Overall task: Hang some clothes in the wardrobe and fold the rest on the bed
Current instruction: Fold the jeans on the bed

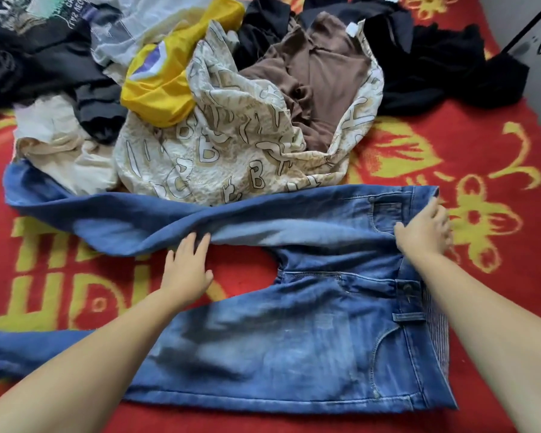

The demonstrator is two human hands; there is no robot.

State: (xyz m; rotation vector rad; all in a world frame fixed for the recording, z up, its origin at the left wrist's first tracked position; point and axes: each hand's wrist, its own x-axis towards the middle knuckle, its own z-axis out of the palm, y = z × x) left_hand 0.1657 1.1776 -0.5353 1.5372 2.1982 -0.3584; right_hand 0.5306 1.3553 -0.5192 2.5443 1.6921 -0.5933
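Jeans (pixel 294 339) (unbranded) under both hands (pixel 186 267) (pixel 425 229); beige shirt (pixel 231 145) shows "B".

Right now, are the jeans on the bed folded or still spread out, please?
Spread out: the jeans lie flat, legs apart in a V, red blanket showing between.

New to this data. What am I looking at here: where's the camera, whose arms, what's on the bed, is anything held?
There is no robot. One wide-angle camera sits on a person's head and looks forward and down, so the two bare arms entering from the bottom are the wearer's own. The surface is a bed under a red blanket with yellow patterns. Blue jeans lie spread across it, waistband to the right. The left hand has its fingers at the edge of the far leg; the right hand grips the waistband at the far hip. Behind lies an unsorted pile: a cream patterned garment, a yellow one, a brown one and dark clothes.
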